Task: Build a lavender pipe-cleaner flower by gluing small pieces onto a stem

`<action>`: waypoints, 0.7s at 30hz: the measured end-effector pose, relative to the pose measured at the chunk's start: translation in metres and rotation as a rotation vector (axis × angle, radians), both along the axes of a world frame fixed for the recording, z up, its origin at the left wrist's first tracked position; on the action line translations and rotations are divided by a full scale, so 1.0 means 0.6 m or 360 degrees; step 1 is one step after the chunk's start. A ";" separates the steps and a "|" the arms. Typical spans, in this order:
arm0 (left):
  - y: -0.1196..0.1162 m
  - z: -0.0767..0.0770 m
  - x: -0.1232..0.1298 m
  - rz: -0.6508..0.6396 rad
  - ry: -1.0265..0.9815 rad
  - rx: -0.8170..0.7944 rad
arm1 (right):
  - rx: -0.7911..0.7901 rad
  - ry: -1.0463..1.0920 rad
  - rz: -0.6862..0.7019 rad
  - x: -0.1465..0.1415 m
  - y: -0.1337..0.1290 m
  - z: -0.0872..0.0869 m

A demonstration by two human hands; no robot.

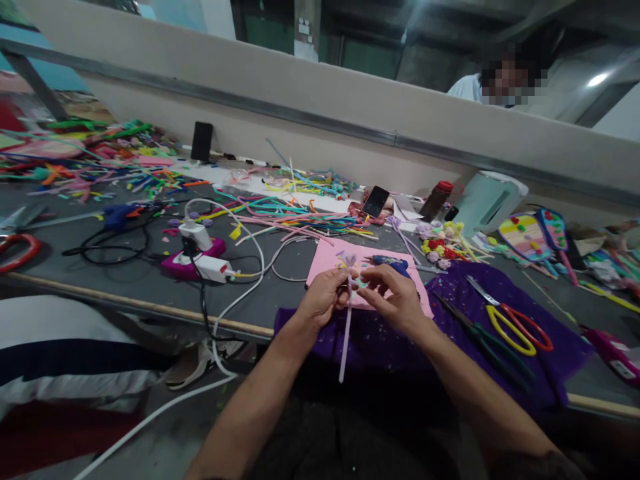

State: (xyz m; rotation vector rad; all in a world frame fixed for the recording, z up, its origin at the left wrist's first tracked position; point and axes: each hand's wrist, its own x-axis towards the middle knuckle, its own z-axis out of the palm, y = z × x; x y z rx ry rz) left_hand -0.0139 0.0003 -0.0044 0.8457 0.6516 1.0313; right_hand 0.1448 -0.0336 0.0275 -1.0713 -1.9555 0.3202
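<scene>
A pale lavender pipe cleaner stem point(346, 340) with a small purple flower-like head point(347, 260) is pinched upright in my left hand point(325, 297); its lower end hangs down past the fingers. Close on the other side of the stem is my right hand point(395, 297), its fingers bent and thumb apart from the index finger, with nothing visible between them. Beneath both hands lies a pink sheet point(320, 257) on a purple cloth point(455, 280). A blue glue gun point(395, 265) rests on the sheet, partly behind my right hand.
Scissors with red and yellow handles point(510, 327) and dark-handled pliers point(500, 357) lie on the cloth at right. Leftward are a magenta power strip point(173, 265), cables and loose pipe cleaners point(300, 217). A phone point(376, 201) and bottle point(437, 200) stand behind. Another person point(467, 87) is beyond the partition.
</scene>
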 end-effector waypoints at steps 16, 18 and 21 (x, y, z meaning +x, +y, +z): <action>-0.002 -0.001 0.006 0.0025 0.0081 0.0063 | -0.0129 0.0019 0.0135 -0.014 0.010 -0.016; -0.002 -0.001 0.006 0.0025 0.0096 0.0060 | -0.0076 0.0035 0.0145 -0.015 0.012 -0.022; -0.001 -0.003 0.005 0.0011 0.0141 0.0069 | 0.0080 -0.0009 0.0166 -0.015 0.018 -0.027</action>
